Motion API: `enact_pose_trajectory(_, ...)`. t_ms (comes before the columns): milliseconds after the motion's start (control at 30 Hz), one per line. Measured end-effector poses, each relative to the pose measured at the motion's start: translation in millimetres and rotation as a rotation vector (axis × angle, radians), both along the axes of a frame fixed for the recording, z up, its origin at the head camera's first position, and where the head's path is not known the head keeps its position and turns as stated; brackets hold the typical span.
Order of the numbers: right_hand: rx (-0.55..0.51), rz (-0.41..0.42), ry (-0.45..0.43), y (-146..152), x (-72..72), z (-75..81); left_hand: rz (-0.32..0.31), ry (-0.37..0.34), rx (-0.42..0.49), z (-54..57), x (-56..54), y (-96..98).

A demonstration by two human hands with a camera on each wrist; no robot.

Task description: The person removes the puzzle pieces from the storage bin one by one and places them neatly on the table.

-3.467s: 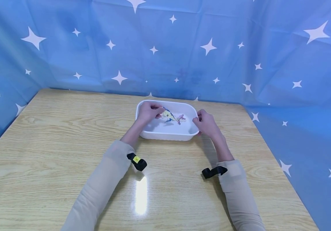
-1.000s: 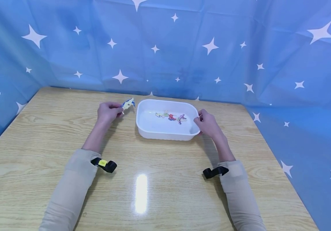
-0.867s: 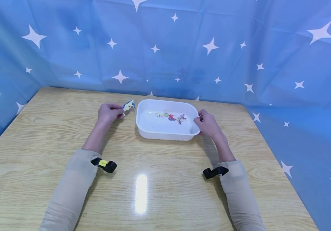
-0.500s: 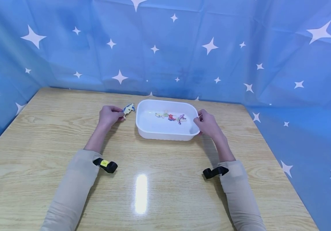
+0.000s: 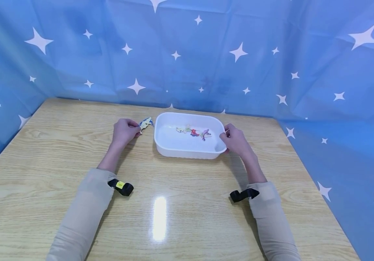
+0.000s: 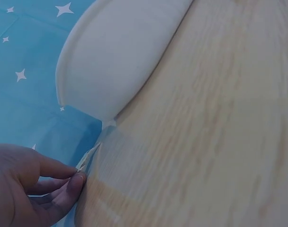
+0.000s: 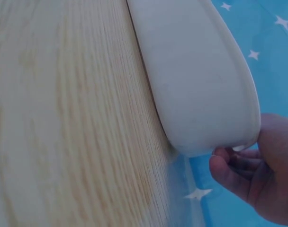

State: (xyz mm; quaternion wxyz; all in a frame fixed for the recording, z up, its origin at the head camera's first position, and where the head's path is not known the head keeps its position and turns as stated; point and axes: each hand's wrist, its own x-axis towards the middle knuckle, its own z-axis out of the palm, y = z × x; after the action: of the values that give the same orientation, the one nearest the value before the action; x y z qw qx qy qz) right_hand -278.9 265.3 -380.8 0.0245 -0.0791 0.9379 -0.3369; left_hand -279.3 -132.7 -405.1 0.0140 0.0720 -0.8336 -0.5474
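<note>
My left hand [image 5: 124, 132] pinches a flat, pale-yellow and blue cutout [image 5: 146, 123] between thumb and fingertips. In the left wrist view the cutout [image 6: 89, 157] shows nearly edge-on, close to the tabletop. It lies just left of a white plastic basin [image 5: 187, 153], apart from it. My right hand [image 5: 235, 139] grips the right end of the basin's rim, thumb on one side and fingers curled under on the other. Inside the basin lie several small cutouts: a pale yellow one [image 5: 180, 129], a red and blue one [image 5: 194, 133] and a purple one [image 5: 205, 134].
The wooden table [image 5: 187, 195] has a bright light reflection in front of the basin. Behind it hangs a blue cloth [image 5: 187, 72] with white stars. Black straps [image 5: 244, 195] sit on both sleeves.
My left hand has taken the yellow and blue cutout out of the basin, carried it left and lowered it close to the table. My right hand has stayed on the rim.
</note>
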Motion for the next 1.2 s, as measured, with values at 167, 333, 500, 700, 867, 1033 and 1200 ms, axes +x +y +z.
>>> enact_pose_trajectory(167, -0.008, 0.000, -0.007, 0.0, 1.1, 0.6, -0.011, 0.009, -0.030, 0.1, 1.4, -0.5)
enact_pose_trajectory(333, -0.010, 0.000, 0.002, -0.7, 0.6, 0.3, -0.020, 0.021, -0.058, 0.6, 2.4, -2.0)
enact_pose_trajectory(500, -0.007, 0.007, 0.006, -1.0, 0.6, 0.2, -0.019, 0.049, -0.139, 1.1, 2.4, -3.7)
enact_pose_trajectory(700, -0.012, 0.016, 0.012, -1.3, 1.7, 0.5, -0.009, 0.085, -0.225, 6.6, 1.9, -2.1)
enact_pose_trajectory(867, -0.002, 0.015, 0.018, -1.5, 2.3, 1.6, -0.016, 0.153, -0.195, 15.9, 2.9, 5.7)
enact_pose_trajectory(1033, 0.002, 0.012, 0.016, -1.5, 2.3, 1.7, -0.044, 0.248, -0.135, 26.1, 5.2, 17.2)
enact_pose_trajectory(1200, -0.004, 0.013, 0.013, -2.1, 1.5, 1.0, -0.087, 0.308, -0.091, 37.3, 11.2, 30.1)
